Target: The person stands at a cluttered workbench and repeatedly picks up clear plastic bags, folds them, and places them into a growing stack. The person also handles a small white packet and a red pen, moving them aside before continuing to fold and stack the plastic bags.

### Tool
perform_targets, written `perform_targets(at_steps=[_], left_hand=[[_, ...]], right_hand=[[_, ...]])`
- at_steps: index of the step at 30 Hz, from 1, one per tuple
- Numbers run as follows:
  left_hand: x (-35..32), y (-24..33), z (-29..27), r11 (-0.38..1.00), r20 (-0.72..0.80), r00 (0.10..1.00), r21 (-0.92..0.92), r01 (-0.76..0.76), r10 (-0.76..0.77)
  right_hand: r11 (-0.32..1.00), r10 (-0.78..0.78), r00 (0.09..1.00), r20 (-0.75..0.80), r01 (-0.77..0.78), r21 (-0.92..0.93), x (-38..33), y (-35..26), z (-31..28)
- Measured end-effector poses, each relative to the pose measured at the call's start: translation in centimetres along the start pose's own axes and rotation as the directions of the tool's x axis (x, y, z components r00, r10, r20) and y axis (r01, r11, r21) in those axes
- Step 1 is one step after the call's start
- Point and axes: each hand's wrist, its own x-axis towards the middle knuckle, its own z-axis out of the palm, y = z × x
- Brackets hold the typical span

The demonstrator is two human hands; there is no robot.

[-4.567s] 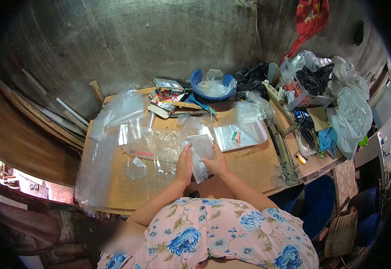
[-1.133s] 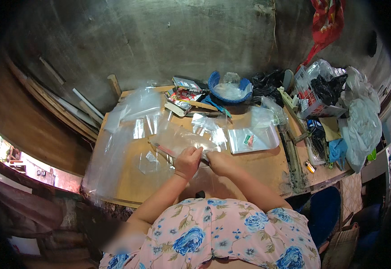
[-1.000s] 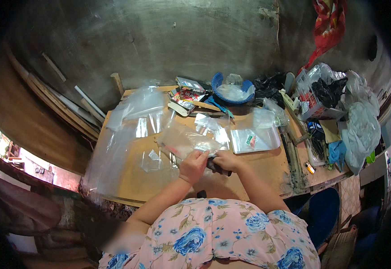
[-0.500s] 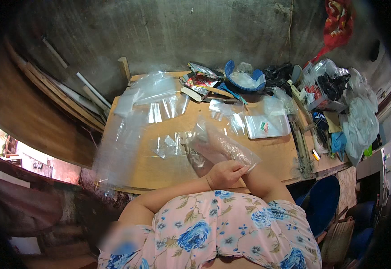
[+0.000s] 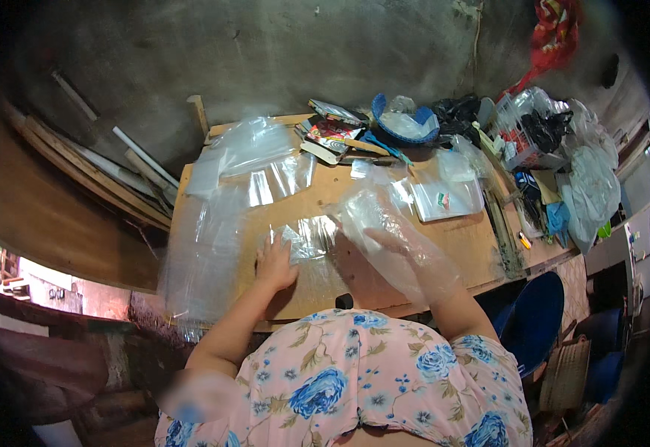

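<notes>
My left hand [image 5: 276, 264] lies with fingers spread on the wooden table, at the edge of some small clear plastic pieces [image 5: 306, 240]. A large clear plastic bag [image 5: 366, 212] covers my right hand [image 5: 390, 242] and much of that forearm. Through the film the right fingers look stretched out and apart, though the plastic blurs them. To the left, long clear plastic sheets [image 5: 209, 238] hang over the near table edge. Beyond the right hand is a flat stack of clear bags [image 5: 444, 200] with a small green and red mark.
A heap of plastic sheets [image 5: 254, 145] covers the far left of the tabletop. Boxes [image 5: 332, 134], a blue woven basket [image 5: 407, 125] and black bags [image 5: 455, 115] stand along the back. At right are a crate [image 5: 519, 134], wooden strips [image 5: 500, 223] and a yellow-handled cutter [image 5: 524, 240].
My left hand has let go of the bag at my right forearm and moved left onto the table. My right hand, inside the bag, has shifted right, and the bag looks fuller.
</notes>
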Motion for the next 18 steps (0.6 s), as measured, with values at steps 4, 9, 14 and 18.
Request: perform_targets(at_steps=[4,9,14,18], left_hand=[[-0.3,-3.9,2.3,0.989,0.007,0.991,-0.051,-0.136,0.136],[1.4,-4.2,2.2,0.966,-0.208,0.97,-0.195,-0.17,0.129],[4.6,-0.1,-0.6,0.955,-0.37,0.924,-0.295,-0.018,-0.097],[6.4,6.1,-3.6,0.572,-0.024,1.0,-0.82,-0.012,-0.014]], right_hand=[[0.996,0.089,0.995,-0.034,-0.088,0.019,-2.7,0.2,0.8],[0.935,0.308,0.951,-0.04,-0.295,0.196,-6.3,6.0,3.7],[0.77,0.34,0.922,0.184,-0.385,0.508,-16.7,11.2,5.5],[0.722,0.579,0.754,0.309,-0.651,0.234,-21.6,8.9,-0.8]])
